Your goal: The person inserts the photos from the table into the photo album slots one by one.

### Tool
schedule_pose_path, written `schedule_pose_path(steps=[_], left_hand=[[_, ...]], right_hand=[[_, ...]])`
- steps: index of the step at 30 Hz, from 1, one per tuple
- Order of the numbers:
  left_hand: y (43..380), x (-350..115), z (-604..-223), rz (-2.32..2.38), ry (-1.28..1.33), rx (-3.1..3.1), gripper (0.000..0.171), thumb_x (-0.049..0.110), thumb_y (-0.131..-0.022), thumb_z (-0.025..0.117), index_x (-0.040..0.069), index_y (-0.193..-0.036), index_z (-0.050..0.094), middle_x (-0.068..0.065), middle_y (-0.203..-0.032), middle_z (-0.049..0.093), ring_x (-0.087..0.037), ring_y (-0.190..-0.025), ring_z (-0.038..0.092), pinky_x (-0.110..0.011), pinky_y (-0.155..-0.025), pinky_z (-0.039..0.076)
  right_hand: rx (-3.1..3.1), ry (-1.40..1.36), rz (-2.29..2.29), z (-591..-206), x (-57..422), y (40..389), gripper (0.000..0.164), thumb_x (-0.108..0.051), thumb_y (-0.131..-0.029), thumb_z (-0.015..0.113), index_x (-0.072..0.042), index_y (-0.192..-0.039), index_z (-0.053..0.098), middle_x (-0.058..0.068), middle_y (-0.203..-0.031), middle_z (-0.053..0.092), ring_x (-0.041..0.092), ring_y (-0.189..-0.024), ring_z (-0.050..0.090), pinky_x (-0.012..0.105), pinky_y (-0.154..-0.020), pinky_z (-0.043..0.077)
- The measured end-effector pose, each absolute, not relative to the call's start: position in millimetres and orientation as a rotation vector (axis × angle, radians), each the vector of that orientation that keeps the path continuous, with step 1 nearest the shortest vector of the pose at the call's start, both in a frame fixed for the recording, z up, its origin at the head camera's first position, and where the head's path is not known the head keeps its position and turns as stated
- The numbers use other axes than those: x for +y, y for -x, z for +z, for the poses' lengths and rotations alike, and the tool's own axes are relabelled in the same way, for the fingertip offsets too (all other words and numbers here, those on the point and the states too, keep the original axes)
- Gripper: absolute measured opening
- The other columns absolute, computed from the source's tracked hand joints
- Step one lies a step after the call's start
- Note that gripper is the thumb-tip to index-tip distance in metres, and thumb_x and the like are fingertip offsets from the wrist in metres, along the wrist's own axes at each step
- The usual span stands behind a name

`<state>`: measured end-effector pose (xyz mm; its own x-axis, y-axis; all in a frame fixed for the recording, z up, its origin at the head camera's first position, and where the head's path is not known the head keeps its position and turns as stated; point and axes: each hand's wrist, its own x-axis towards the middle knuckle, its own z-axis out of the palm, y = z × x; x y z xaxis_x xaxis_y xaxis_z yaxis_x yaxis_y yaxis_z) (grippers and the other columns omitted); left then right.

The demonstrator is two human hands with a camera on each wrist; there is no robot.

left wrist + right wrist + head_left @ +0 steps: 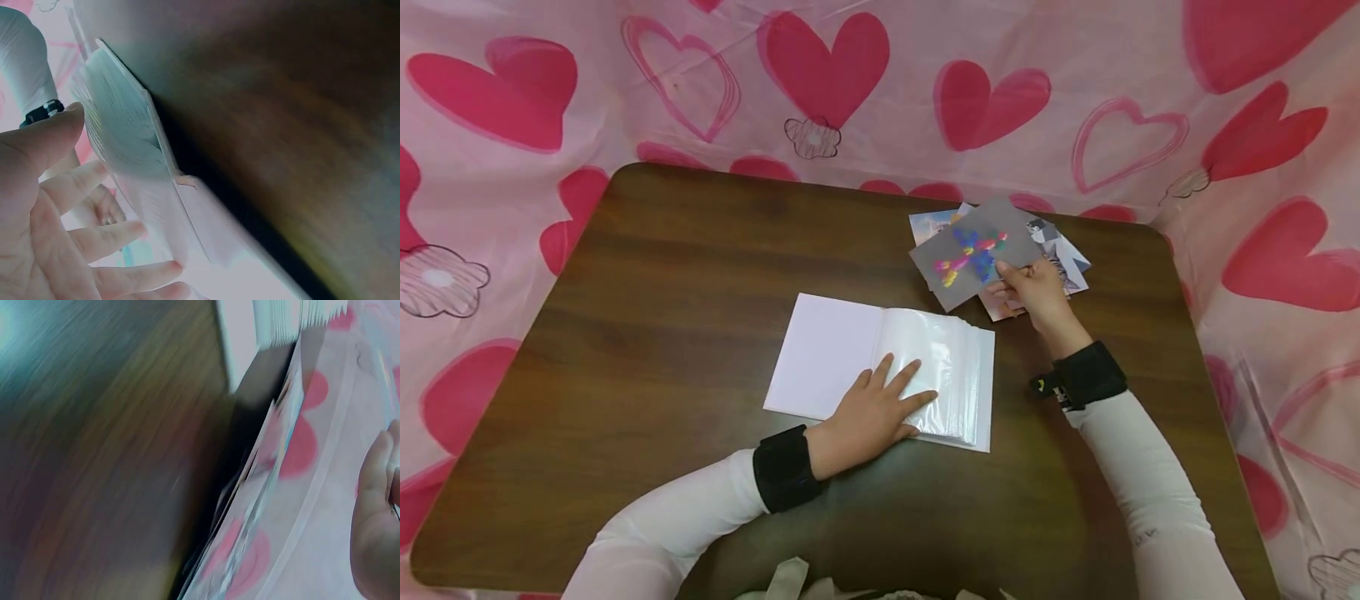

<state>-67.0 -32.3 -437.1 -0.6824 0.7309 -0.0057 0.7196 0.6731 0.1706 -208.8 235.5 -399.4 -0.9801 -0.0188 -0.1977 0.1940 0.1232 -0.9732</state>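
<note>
A photo album lies open on the table, its white inside cover (831, 350) on the left and a stack of clear plastic sleeves (940, 350) on the right. My left hand (867, 412) rests on the top sleeve with fingers spread. In the left wrist view, the left hand (53, 244) shows its palm and straight fingers beside the album. Right of the album, my right hand (1033, 293) pinches a grey photo (942, 248) with a multicoloured balloon-like figure, thumb on top. Under that photo lies a loose pile of other pictures (1063, 250), partly covered.
The dark wooden table (677, 275) has rounded corners. A pink cloth with red hearts (827, 67) hangs behind and around it. In the right wrist view, the picture pile's edges (247, 500) appear blurred, with the album's corner (240, 350) above.
</note>
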Motion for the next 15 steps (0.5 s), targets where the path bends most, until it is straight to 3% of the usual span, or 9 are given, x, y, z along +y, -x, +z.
schedule_pose_path(steps=[4,8,15], left_hand=[[68.6,-30.6,-436.9,0.230,-1.224,2.798,0.054,0.046,-0.089,0.058,0.027,-0.139,0.052,-0.016,-0.150,0.038,-0.045,-0.130,0.036,-0.053,-0.093,0.047],[69.0,-30.4,-437.2,0.218,-1.226,2.792,0.054,0.046,-0.089,0.059,0.027,-0.139,0.052,-0.016,-0.150,0.038,-0.045,-0.130,0.036,-0.053,-0.092,0.047],[70.7,-31.4,-437.8,0.192,-1.229,2.798,0.054,0.047,-0.089,0.058,0.027,-0.139,0.052,-0.016,-0.150,0.039,-0.045,-0.129,0.037,-0.051,-0.093,0.048]], right_hand=[[2.319,-0.173,-1.911,-399.9,225.3,209.5,0.030,-0.014,-0.095,0.057,-0.011,-0.066,0.067,-0.011,-0.050,0.069,0.003,-0.050,0.066,0.014,-0.032,0.037],[2.278,-0.160,-1.936,-402.7,224.2,210.6,0.028,-0.009,-0.095,0.056,-0.011,-0.068,0.066,-0.010,-0.049,0.069,0.004,-0.049,0.066,0.011,-0.036,0.042],[2.269,-0.192,-1.921,-406.3,223.2,214.0,0.033,-0.013,-0.094,0.058,-0.009,-0.062,0.065,-0.007,-0.047,0.068,0.006,-0.045,0.063,0.015,-0.032,0.036]])
